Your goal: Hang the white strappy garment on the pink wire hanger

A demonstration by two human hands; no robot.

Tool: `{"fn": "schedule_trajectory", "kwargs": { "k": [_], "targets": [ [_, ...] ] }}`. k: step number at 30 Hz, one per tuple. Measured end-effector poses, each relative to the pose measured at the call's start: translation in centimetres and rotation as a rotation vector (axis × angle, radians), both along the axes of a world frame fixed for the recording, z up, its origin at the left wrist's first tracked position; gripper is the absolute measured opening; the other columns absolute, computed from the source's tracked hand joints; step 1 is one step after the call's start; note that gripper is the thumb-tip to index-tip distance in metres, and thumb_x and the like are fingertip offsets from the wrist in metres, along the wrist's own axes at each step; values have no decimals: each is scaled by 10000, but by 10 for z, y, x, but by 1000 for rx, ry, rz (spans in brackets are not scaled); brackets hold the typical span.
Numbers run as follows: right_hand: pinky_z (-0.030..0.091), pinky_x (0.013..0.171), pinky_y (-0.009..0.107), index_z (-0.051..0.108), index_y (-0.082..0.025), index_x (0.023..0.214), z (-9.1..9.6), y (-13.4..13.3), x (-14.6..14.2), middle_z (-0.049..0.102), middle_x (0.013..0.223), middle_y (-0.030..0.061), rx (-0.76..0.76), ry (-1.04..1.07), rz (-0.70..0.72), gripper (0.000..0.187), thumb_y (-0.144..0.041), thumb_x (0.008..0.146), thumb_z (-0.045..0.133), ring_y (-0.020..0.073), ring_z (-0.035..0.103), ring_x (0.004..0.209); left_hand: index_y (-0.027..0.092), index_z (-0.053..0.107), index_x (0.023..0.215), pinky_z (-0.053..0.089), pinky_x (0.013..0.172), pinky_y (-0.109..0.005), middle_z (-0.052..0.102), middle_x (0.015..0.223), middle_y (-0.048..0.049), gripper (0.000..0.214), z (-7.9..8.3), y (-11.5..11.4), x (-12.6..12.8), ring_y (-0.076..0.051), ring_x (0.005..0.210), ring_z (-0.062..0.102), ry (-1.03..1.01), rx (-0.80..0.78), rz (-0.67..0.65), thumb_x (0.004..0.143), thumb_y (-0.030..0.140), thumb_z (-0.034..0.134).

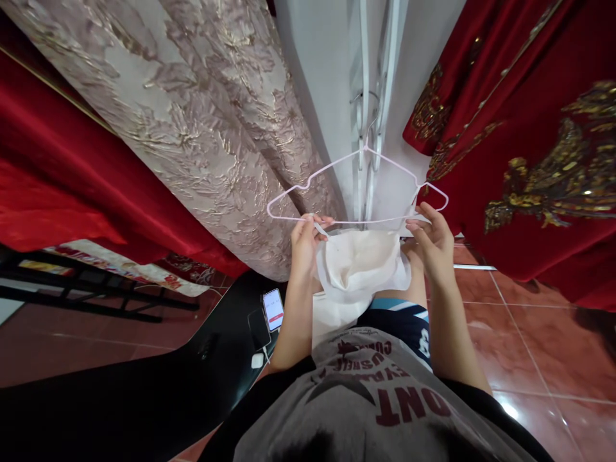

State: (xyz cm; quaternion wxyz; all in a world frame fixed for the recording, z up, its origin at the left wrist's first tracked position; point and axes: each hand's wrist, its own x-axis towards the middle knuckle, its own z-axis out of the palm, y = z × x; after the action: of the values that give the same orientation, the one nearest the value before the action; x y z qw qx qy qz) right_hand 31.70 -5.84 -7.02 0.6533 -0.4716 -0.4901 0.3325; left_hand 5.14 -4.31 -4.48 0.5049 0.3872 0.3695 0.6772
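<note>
A thin pale pink wire hanger (337, 168) hangs by its hook from a white rack (373, 96) in front of me. A white strappy garment (359, 266) droops below the hanger's bottom bar. My left hand (305, 240) pinches one white strap at the left part of the bar. My right hand (428, 234) is closed on the other strap near the hanger's right shoulder. Both hands hold the garment up against the hanger.
A beige embroidered fabric (192, 109) hangs at the left with red cloth (62, 173) behind it. A red garment with gold embroidery (534, 141) hangs at the right. A lit phone (273, 309) lies on a black surface (144, 391) at lower left. The floor has reddish tiles (529, 340).
</note>
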Motion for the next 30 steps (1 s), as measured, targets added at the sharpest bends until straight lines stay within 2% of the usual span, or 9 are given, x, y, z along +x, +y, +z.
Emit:
{"fn": "schedule_trajectory", "kwargs": {
  "k": [4, 8, 11, 15, 19, 24, 28, 30],
  "targets": [
    [623, 891, 432, 677, -314, 1387, 8, 0, 3, 676, 1387, 94, -61, 16, 15, 535, -374, 863, 767, 188, 721, 922, 204, 594, 844, 485, 588, -215, 792, 906, -91, 426, 2, -2, 0, -220, 927, 788, 19, -18, 7, 858, 587, 780],
    [561, 665, 336, 736, -316, 1315, 15, -1, 8, 713, 1246, 64, -54, 14, 74, 445, -392, 876, 753, 117, 592, 687, 196, 608, 848, 509, 607, -216, 802, 953, -96, 427, 7, -8, -3, -200, 895, 784, 16, -38, -22, 834, 572, 809],
    [486, 589, 292, 777, -302, 1247, 20, -2, 12, 720, 1034, 35, -75, -2, 134, 380, -397, 880, 758, 114, 531, 653, 194, 616, 858, 529, 623, -224, 806, 971, -98, 422, 11, -10, -7, -182, 840, 774, 21, -41, -43, 839, 570, 805],
    [436, 570, 274, 799, -292, 1181, 24, -4, 14, 636, 782, -9, -104, -8, 174, 328, -401, 873, 781, 127, 503, 650, 190, 626, 864, 530, 611, -221, 806, 968, -103, 427, 13, -11, -10, -163, 784, 752, 4, -49, -53, 827, 570, 817],
    [448, 587, 275, 790, -297, 1172, 26, -10, 16, 694, 856, -3, -105, -24, 195, 309, -411, 885, 780, 122, 513, 650, 185, 638, 884, 521, 596, -210, 802, 987, -100, 413, 13, -16, -13, -145, 763, 731, -35, -60, -79, 820, 539, 842],
    [556, 716, 330, 768, -285, 1218, 33, -17, 16, 773, 1145, 57, -51, -164, 175, 312, -413, 937, 726, 162, 650, 777, 188, 668, 920, 521, 592, -215, 792, 1033, -99, 355, 14, -22, -14, -138, 761, 704, -59, -57, -95, 829, 478, 851],
    [596, 863, 386, 815, -284, 1137, 41, -11, 10, 794, 1120, 62, 48, -214, 139, 238, -390, 953, 708, 212, 728, 969, 192, 672, 901, 507, 584, -216, 782, 986, -88, 341, 12, -21, -10, -126, 717, 667, -74, -19, -70, 831, 474, 850],
    [610, 835, 402, 829, -282, 1133, 44, -4, 7, 814, 1123, 69, 71, -242, 120, 243, -379, 953, 697, 226, 742, 979, 194, 663, 879, 492, 576, -211, 774, 951, -76, 344, 11, -20, -7, -115, 685, 640, -77, 2, -50, 836, 481, 847]
  ]
}}
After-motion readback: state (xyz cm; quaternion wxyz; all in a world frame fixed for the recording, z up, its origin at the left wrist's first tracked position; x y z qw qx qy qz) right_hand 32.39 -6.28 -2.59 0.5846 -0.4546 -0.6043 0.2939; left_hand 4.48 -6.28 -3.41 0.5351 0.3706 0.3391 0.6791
